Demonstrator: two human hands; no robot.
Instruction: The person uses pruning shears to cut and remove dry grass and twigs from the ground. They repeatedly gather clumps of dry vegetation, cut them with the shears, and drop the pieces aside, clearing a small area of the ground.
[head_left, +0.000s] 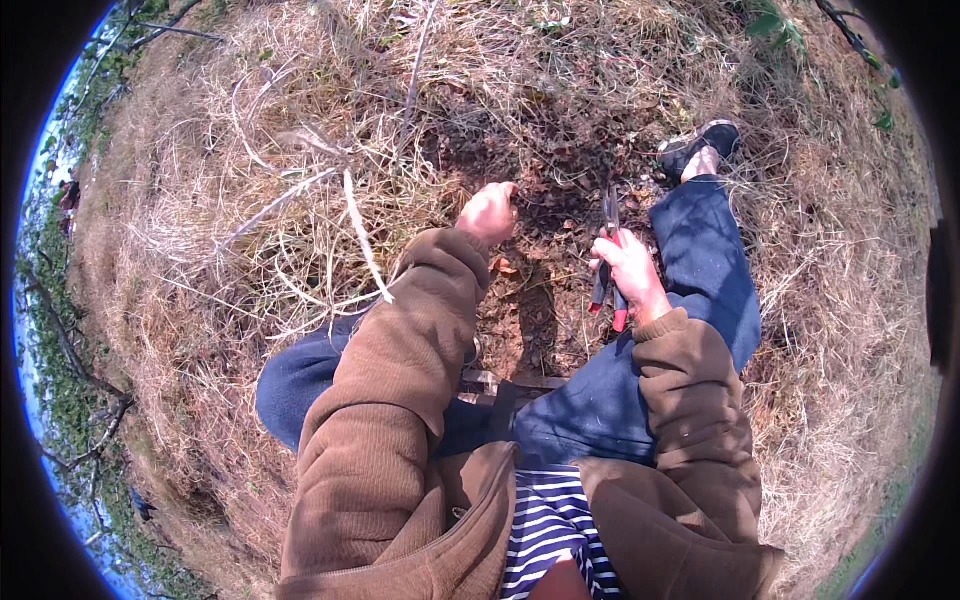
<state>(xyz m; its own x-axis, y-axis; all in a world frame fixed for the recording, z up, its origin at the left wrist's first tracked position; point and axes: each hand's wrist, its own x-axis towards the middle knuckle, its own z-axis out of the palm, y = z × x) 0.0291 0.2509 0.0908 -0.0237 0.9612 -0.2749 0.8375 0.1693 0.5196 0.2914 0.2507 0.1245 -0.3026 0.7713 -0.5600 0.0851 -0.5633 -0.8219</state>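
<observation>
My right hand (632, 271) is wrapped around hand shears (619, 319) with red-and-dark handles. Their metal blades point away from me, over the dark soil. The handle ends stick out below my palm, a little apart. To the left, my left hand (489, 214) is low at the edge of a patch of bare soil (525, 307). Its fingers are curled, and whether anything thin is between them is hidden. Dry grass stems (375, 217) lie just left of that hand, some pale and broad.
My legs in blue trousers (705, 240) frame the soil, with a dark shoe (701, 146) at the upper right. Pale dry stalks (364, 232) rise near my left sleeve. Leafy branches (82, 360) line the left rim; another branch (851, 37) hangs at the upper right.
</observation>
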